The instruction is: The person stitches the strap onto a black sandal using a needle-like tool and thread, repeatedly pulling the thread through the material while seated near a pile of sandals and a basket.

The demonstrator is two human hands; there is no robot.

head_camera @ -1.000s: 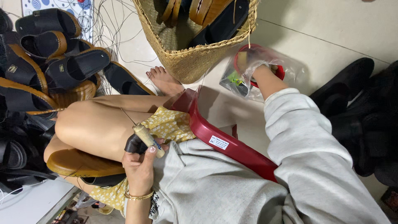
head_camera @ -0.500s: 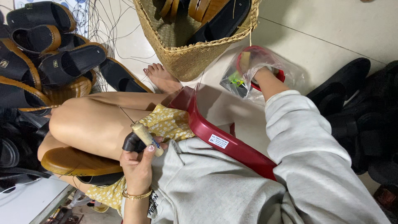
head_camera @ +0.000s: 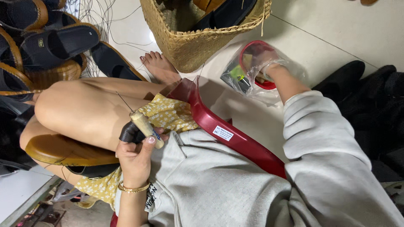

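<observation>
The left hand [head_camera: 136, 157] gripped an awl [head_camera: 145, 128] upright against the knee, keeping its point clear, while the right hand [head_camera: 263, 63] reached into a bag [head_camera: 252, 80], grip indiscernible.

The left hand [head_camera: 136, 157] grips a wooden-handled awl [head_camera: 145, 127] – needle beyond the fingertips; the right hand [head_camera: 264, 63] is inside a clear plastic bag [head_camera: 252, 77], fingers hidden.
</observation>
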